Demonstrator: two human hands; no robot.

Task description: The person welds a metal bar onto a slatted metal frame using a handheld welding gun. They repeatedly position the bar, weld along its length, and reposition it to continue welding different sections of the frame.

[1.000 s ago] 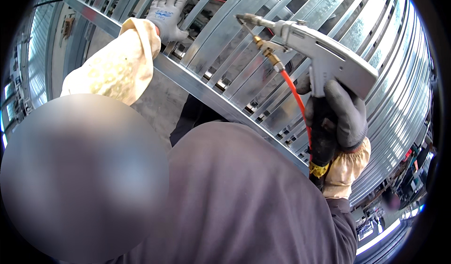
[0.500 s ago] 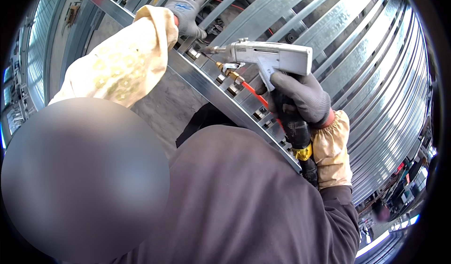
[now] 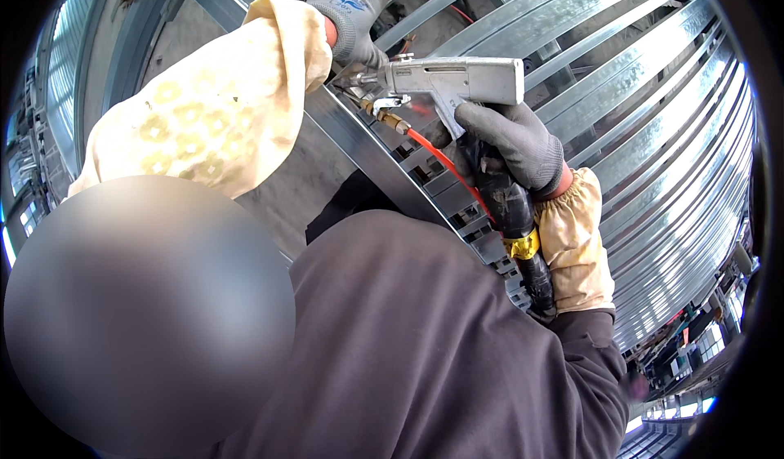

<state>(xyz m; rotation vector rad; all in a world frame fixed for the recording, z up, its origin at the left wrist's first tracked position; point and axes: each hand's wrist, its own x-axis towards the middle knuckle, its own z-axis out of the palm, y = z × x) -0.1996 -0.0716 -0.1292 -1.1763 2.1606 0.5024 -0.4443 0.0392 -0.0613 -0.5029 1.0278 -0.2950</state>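
Observation:
My right hand [image 3: 514, 140], in a grey glove, is wrapped round the grip of a handheld welding gun [image 3: 457, 79] with a silver-white body. Its nozzle points left and meets the metalwork beside the steel frame rail [image 3: 359, 153]. Below the nozzle, a brass fitting [image 3: 392, 120] joins a red feed tube [image 3: 445, 161] that runs down beside the taped black cable [image 3: 508, 193]. My left hand [image 3: 353, 14], also gloved, lies with fingers spread on the steel slats just beyond the nozzle. It holds nothing. The exact contact at the tip is partly hidden.
Long galvanized steel slats [image 3: 604, 91] run in parallel across the right side. Short cross pieces line the near rail. Grey floor [image 3: 286, 189] shows below the frame. More metal profiles [image 3: 139, 51] stand at the far left.
The gun has shifted slightly up and left, its nozzle now closer to the rail corner. My left hand has moved a little right and up, still spread on the slats.

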